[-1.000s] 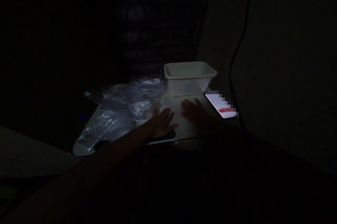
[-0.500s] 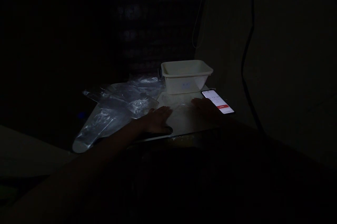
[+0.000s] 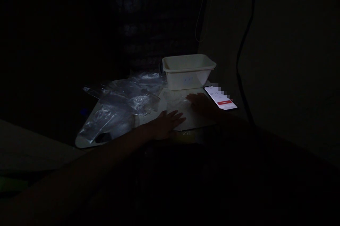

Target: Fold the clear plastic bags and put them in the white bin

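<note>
The view is very dark. My left hand (image 3: 166,123) lies open with spread fingers near the front edge of a pale tabletop (image 3: 151,118). Farther right, my right hand (image 3: 199,102) rests over a clear plastic sheet or bag (image 3: 179,103), its fingers stretched out and partly lost in shadow. Several crumpled clear plastic bags (image 3: 114,112) are heaped left of my left hand. A lit phone (image 3: 221,99) lies just right of my right hand.
A white plastic tub (image 3: 187,79) stands at the back of the table. A dark cable (image 3: 239,66) hangs down the wall on the right. A dark oval object (image 3: 103,137) sits at the table's left front.
My left hand has shifted right and a little nearer, its fingers more spread. My right hand has moved slightly left. The dark oval object at the left front now shows more clearly.
</note>
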Tool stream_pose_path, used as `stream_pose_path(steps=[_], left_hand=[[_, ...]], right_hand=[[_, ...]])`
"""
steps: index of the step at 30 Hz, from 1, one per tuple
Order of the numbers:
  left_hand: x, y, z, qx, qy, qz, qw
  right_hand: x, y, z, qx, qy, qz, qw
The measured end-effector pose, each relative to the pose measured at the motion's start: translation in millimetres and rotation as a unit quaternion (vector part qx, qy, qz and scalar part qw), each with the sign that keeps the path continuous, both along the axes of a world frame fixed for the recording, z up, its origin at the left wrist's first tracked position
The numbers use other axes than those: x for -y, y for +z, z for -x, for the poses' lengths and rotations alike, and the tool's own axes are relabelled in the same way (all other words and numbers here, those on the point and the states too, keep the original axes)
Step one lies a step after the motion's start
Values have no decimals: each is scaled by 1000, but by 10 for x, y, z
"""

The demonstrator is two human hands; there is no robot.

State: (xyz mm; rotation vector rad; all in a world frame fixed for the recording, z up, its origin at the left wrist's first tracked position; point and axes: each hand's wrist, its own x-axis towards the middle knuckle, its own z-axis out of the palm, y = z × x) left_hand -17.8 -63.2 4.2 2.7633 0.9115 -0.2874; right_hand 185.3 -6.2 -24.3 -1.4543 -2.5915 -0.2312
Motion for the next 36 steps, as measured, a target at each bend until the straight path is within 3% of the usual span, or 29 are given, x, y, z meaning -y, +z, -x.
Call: stream_pose_path(steps=[3,9,15,20,24,27,36], left_hand=[[-49,-47,65,0,-22,-3,1000],[-53,-190,118,-18,2,-62,998],[-60,-145,26,4,-14,-112,994],[-141,-120,3,90,-28,-121,988],[-248,-58,5,182,74,-97,976],[-345,-24,4,256,170,-83,948],[-572,-13,2,404,305,-52,861]], right_hand=[[-31,-21,-54,-9,-12,-4,1000],[-92,-48,-126,-7,-21,-6,1000],[-88,-54,-95,-8,-12,-9,1000],[-49,-22,-63,-31,-11,17,999],[-29,29,-80,-85,-15,47,995],[-13,66,-114,-108,-8,82,991],[0,0,-131,-144,-54,136,979]])
